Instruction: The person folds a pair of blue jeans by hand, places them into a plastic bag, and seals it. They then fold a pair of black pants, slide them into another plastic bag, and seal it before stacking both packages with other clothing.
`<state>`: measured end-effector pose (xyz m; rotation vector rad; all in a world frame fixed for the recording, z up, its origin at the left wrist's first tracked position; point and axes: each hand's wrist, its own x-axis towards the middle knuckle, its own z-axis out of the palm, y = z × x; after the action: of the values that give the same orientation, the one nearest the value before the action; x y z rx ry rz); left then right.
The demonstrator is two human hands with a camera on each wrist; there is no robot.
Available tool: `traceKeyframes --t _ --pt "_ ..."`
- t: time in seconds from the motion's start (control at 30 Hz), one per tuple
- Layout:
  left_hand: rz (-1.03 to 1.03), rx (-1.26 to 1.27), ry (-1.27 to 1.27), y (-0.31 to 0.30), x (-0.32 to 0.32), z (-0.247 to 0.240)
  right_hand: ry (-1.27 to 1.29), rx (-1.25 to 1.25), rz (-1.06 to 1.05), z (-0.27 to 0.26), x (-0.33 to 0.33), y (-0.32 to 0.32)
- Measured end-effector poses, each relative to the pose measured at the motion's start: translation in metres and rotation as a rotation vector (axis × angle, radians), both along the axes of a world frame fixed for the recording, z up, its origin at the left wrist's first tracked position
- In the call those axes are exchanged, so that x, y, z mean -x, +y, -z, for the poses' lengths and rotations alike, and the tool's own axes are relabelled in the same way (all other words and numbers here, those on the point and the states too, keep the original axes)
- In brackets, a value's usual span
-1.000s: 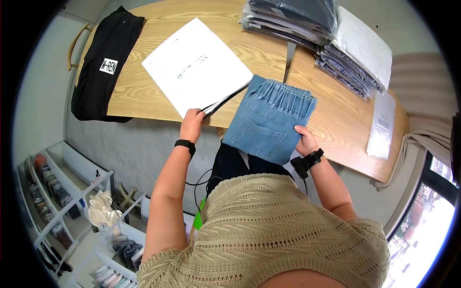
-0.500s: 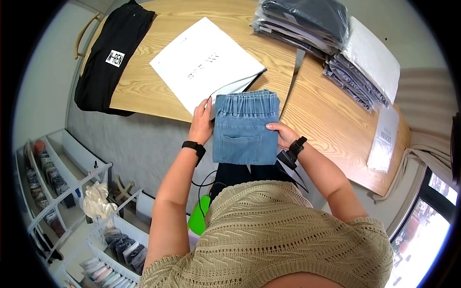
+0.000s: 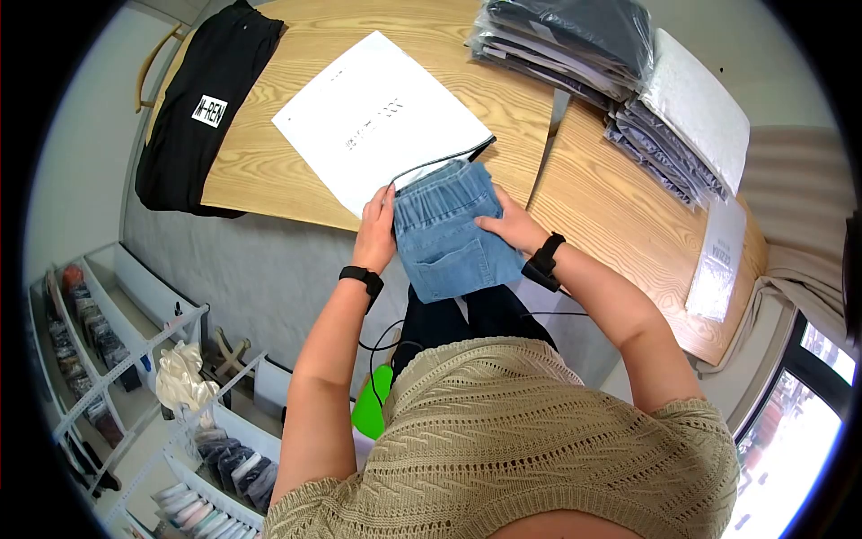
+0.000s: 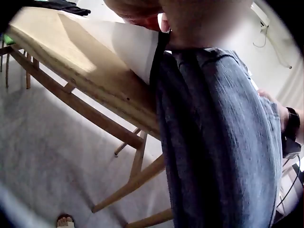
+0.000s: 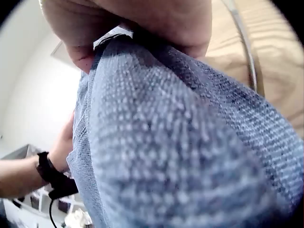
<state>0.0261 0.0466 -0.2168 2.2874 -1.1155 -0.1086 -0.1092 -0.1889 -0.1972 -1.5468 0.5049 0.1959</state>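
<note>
Folded blue jeans (image 3: 451,256) with a gathered elastic waistband and a back pocket hang over the table's near edge. My right hand (image 3: 512,225) grips them by the right side, thumb on top; in the right wrist view that hand (image 5: 152,21) pinches the folded denim layers. On the table lies a white printed plastic bag (image 3: 368,112) with a dark inner side, its near edge parted. My left hand (image 3: 377,232) holds this edge at the bag's near corner, beside the jeans. The waistband's top overlaps the bag's mouth.
Black folded trousers (image 3: 184,126) with a white label lie along the table's left end. Bagged dark clothes (image 3: 575,36) and a stack under a white package (image 3: 690,99) stand at the back right. A flat clear packet (image 3: 716,256) lies right. Storage bins (image 3: 242,440) stand lower left.
The jeans went from the right across to the bag's mouth, now tilted with the waistband over it. The bag's edge lifted open at my left hand.
</note>
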Motion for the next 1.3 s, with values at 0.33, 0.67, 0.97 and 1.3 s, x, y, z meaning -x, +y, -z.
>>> traceKeyframes --t 0.33,0.67,0.97,1.3 --pt "-0.044 0.025 0.103 0.009 -0.011 -0.002 0.098 0.087 -0.235 0.001 -0.031 -0.012" --pt "-0.001 -0.087 0.145 0.006 -0.018 -0.047 0.158 0.199 -0.413 0.018 -0.048 -0.015" --pt "0.094 -0.316 -0.113 -0.007 -0.03 -0.047 0.208 0.415 -0.422 -0.008 -0.048 -0.003" --pt "0.153 -0.286 -0.194 -0.017 -0.029 -0.064 0.208 1.03 -0.669 -0.034 -0.066 0.025"
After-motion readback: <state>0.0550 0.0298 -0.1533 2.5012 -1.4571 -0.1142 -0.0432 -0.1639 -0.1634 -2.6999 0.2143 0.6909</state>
